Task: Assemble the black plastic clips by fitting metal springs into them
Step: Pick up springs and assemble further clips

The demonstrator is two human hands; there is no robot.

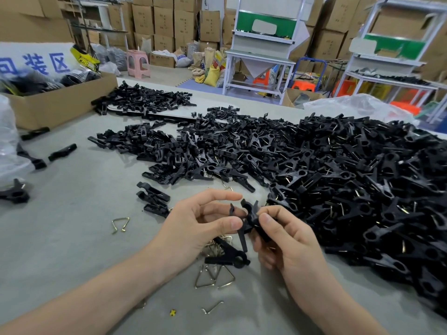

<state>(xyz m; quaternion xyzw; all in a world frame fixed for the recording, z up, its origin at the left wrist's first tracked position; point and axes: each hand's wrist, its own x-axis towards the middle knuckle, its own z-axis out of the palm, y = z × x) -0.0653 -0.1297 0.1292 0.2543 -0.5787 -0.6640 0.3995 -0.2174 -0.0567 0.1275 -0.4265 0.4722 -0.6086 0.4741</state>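
As the right hand (290, 240) pinches it, the black clip (251, 215) splays.

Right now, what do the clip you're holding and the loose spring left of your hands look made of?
Clip: black plastic, probably moulded, matte with faint sheen on edges. Spring: bent metal wire, yellowish glint, likely brass-coloured plating; exact metal unclear.

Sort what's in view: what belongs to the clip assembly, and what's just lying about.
Job: black clip held by left hand and right hand; metal springs on the table; clip pile.
Lying about: cardboard box; plastic bag; pink stool; small yellow bit.
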